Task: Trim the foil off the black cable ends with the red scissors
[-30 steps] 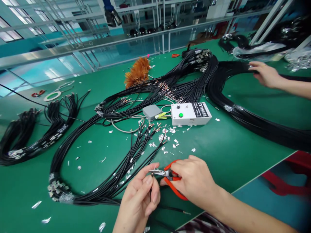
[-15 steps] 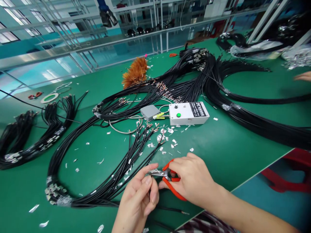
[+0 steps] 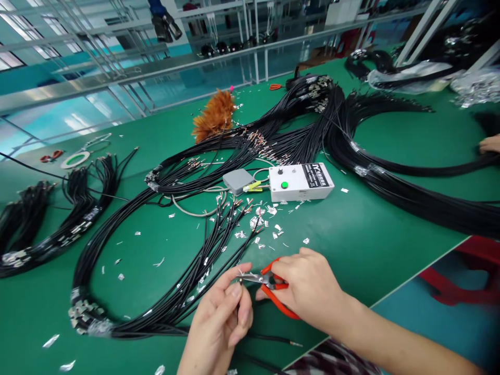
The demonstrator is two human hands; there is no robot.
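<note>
1. The left hand (image 3: 221,325) pinches the end of a black wire (image 3: 239,285) between thumb and forefinger, fingers clamped on it, near the table's front edge.
2. The right hand (image 3: 308,291) grips red-handled snips (image 3: 269,284), fingers closed around the handles; the blade tips meet the wire end just beside the left fingertips.
3. A large loop of black cables (image 3: 156,307) lies on the green table (image 3: 371,245), just left of the hands.
4. Silver scraps (image 3: 258,224) are scattered between the hands and a white box (image 3: 300,182) with a green button.
5. A grey box (image 3: 237,180) sits just left of the white one.
6. A feather duster (image 3: 213,117) lies farther back.
7. Another person's hand (image 3: 490,144) touches a cable bundle at the right edge.
</note>
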